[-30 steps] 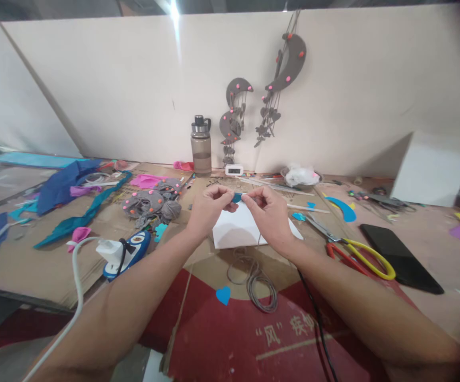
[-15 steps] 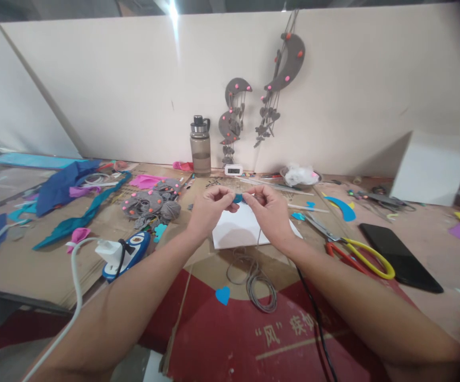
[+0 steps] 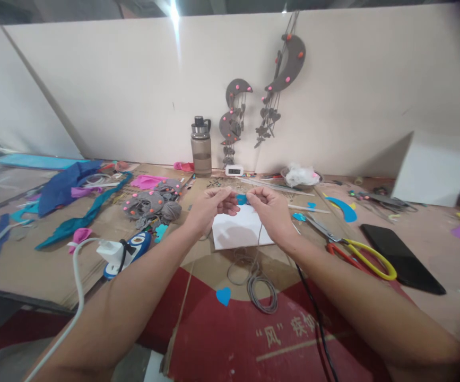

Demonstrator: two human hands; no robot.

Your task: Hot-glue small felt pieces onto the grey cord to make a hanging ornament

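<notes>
A small blue felt piece (image 3: 241, 199) is pinched between the thumb and fingers of my right hand (image 3: 268, 211), above a white sheet (image 3: 237, 233). Close to its left side is my left hand (image 3: 215, 208), fingers apart and curved, with nothing visible in it. A grey cord (image 3: 262, 294) runs down from my right hand to a loose coil on the cardboard. Left of the coil lies a blue heart (image 3: 224, 296).
Scissors (image 3: 353, 252) and a black phone (image 3: 402, 258) lie to the right. A bottle (image 3: 201, 151) and small clock (image 3: 234, 170) stand at the back. Grey yarn pieces (image 3: 152, 204), a white plug (image 3: 110, 252) and felt scraps are left. Moon-shaped hangings (image 3: 291, 63) hang on the wall.
My left hand has let go of the blue piece and moved slightly left, its fingers opening. More of the blue piece shows at my right fingertips.
</notes>
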